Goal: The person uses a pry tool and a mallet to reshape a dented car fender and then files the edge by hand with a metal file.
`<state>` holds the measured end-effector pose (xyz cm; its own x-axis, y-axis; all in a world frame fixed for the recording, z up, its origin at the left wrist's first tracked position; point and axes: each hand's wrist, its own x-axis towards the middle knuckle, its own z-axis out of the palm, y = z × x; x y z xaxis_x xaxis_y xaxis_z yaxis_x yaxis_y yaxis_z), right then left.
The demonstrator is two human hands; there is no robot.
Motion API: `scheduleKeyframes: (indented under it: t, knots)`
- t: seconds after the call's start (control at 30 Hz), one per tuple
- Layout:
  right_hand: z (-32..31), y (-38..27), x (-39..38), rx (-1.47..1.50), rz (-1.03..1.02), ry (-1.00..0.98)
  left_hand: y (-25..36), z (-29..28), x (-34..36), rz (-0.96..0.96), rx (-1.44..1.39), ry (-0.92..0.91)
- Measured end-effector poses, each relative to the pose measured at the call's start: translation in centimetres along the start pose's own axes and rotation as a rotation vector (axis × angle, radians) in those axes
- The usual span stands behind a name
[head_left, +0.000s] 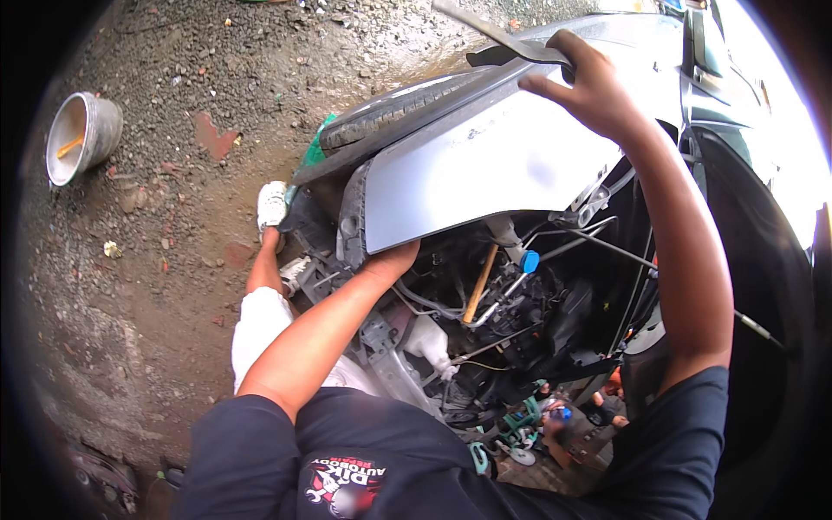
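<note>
At the top, my right hand (594,82) is closed around a long, flat, bent metal bar (498,36), dark where it widens near the hand. The bar is over the upper edge of a silver car fender (494,147); whether it touches the panel I cannot tell. My left hand (397,258) reaches under the fender's lower edge, at the engine bay side, and its fingers are hidden behind the panel. Below the fender, a wooden handle (481,284) leans in the engine bay, near a blue cap (529,261).
A tyre (390,117) shows beyond the fender. Hoses, metal rods and a white plastic reservoir (428,342) fill the engine bay. A raised dark hood (754,286) is on the right. On the gravel (199,52) stands a whitish bucket (104,130) with an orange-yellow handle inside.
</note>
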<state>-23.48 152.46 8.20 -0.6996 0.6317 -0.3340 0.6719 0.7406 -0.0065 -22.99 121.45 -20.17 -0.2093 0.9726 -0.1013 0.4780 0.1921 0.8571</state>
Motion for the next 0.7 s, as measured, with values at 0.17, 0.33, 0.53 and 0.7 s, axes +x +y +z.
scheduleKeyframes:
  t: [0.17, 0.33, 0.53, 0.7]
  knots:
    - [0.2, 1.8, -4.2, -0.126, 0.138, -0.139, 2.5, -0.9, 1.0, -0.071, -0.128, 0.131]
    - [0.3, -1.0, -5.7, -0.181, -0.01, -0.084, 2.7, -0.4, -0.5, -0.074, 0.16, 0.019]
    - [0.4, -1.2, -3.9, -0.517, -0.041, -0.266, 2.4, -0.2, 0.4, -0.189, 0.054, -0.03]
    - [1.4, -1.9, -6.3, -0.409, -0.154, -0.212, 2.3, -0.2, 0.0, -0.152, 0.029, 0.036]
